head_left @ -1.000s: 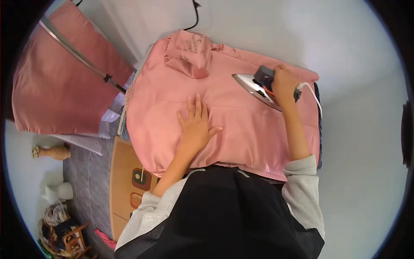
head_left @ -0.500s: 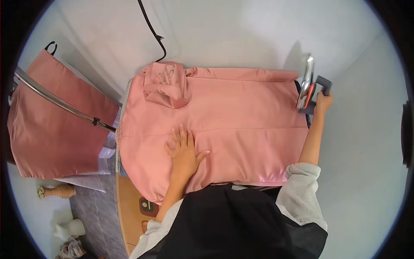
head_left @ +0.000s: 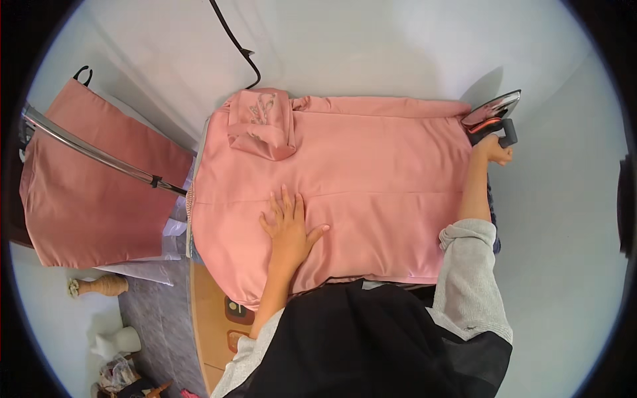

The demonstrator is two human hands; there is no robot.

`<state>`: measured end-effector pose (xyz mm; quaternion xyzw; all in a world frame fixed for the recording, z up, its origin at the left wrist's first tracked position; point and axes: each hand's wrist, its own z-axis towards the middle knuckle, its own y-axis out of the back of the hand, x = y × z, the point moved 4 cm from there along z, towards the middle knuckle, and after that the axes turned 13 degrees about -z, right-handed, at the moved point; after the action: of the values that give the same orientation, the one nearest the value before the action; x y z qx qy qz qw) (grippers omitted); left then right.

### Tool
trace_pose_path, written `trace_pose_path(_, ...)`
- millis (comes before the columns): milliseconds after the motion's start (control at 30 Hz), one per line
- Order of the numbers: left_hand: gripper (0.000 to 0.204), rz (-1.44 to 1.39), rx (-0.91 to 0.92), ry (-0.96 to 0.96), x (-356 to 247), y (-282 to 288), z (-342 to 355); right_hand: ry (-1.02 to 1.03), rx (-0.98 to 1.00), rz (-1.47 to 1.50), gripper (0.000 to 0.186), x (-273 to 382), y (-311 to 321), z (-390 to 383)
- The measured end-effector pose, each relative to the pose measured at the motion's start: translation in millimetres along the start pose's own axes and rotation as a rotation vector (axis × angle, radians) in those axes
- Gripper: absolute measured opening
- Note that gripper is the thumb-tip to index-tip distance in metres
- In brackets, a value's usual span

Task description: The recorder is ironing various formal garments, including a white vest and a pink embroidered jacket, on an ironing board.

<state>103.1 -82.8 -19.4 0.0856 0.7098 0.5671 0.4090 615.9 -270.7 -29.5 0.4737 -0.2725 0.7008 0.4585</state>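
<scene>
A pink satin garment (head_left: 371, 156) is spread over the padded table in front of me, with a few soft folds along its near edge. My left hand (head_left: 290, 232) lies flat on its left part, fingers spread. At the far right corner my right hand (head_left: 494, 149) is wrapped round the handle of a clothes iron (head_left: 492, 113). The iron is tipped up, its shiny metal soleplate facing away from me, beside the garment's right end. A folded piece of pink fabric with a glittery beaded motif (head_left: 262, 123) rests on the garment's far left corner.
To the left, another pink garment (head_left: 99, 186) hangs near a curved metal rail (head_left: 99, 156). A black cable (head_left: 232, 43) comes down the white wall behind the table. A woven vase (head_left: 103, 286) and a white bust form (head_left: 116, 343) are at the lower left.
The iron has swung from nearly upright to a slanted tilt, its tip now toward the right. My left hand keeps its place on the fabric, while the whole view has shifted slightly.
</scene>
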Motion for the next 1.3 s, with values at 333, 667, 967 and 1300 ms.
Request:
trace_pose_path(333, 0.09, -0.006, -0.007, -0.006, -2, 1, 0, -0.042, 0.275, 0.272, 0.031, -8, -19, -9)
trace_pose_path(667, 0.069, 0.02, -0.17, -0.061, -5, -2, -13, 0.115, 0.509, -0.076, 0.051, -29, -39, 8)
trace_pose_path(967, 0.053, -0.141, 0.0, -0.615, -37, -25, -87, 0.219, 0.747, -0.263, 0.077, -26, 30, 34)
trace_pose_path(1300, 0.073, 0.015, 0.093, -0.47, -52, -53, -79, 1.196, 1.502, 0.097, 0.071, 57, 284, -110)
